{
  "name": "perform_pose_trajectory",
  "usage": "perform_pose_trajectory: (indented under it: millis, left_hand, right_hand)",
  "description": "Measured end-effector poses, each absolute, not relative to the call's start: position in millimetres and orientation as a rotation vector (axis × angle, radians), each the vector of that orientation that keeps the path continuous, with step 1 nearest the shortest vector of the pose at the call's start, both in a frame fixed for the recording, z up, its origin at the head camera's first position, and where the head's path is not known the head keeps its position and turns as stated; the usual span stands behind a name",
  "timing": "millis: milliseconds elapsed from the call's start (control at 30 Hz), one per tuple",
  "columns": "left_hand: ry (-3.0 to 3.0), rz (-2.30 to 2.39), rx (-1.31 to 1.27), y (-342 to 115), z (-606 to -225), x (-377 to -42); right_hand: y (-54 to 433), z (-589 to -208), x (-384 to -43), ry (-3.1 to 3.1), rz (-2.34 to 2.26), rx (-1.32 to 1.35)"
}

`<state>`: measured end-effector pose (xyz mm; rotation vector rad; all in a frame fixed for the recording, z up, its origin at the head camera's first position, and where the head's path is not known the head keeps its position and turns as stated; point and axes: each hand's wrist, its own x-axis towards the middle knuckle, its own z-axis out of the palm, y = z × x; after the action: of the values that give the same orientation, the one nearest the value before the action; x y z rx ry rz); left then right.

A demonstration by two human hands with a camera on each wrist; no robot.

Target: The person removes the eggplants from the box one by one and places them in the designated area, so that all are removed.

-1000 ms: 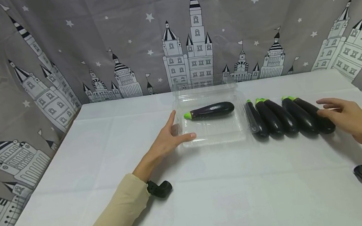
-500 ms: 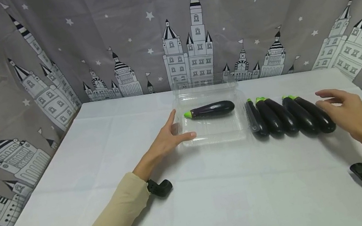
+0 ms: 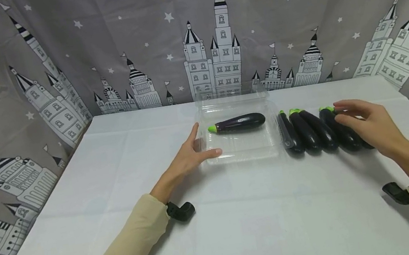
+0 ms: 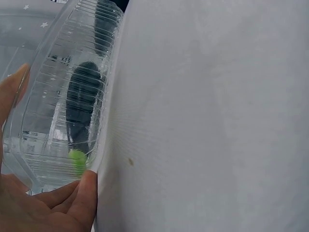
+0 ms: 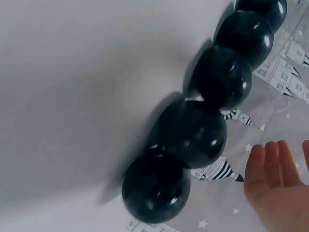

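Observation:
A clear plastic clamshell box [image 3: 243, 155] stands in the middle of the table. One eggplant [image 3: 241, 122] lies crosswise inside, its green stem end to the left. At the box's front left corner, my left hand [image 3: 187, 159] holds the wall: the thumb reaches over the front rim, and the fingers [image 4: 82, 198] lie along the outside. Several more eggplants [image 3: 306, 133] lie side by side right of the box, stems pointing away. My right hand [image 3: 370, 125] hovers over the rightmost of them, fingers slightly bent, holding nothing, and partly hides the last eggplant.
The box's raised clear lid [image 3: 230, 91] reaches the table's back edge. A grey curtain [image 3: 131, 18] with castles and stars hangs behind and at the sides. White cloth covers the table [image 3: 243, 219].
My right hand has come off the right side of the end eggplant, risen slightly and moved left over the row. My left hand and the box have stayed in place.

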<state>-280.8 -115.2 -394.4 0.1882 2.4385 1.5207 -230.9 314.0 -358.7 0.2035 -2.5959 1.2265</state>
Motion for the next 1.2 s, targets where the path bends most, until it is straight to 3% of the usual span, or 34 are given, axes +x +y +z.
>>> perform_pose_trajectory:
  millis: [1200]
  left_hand:
    - [2.47,1.494,0.193,-116,-396,-281]
  right_hand:
    - [213,-345,-240,-2.611,1.38,0.632]
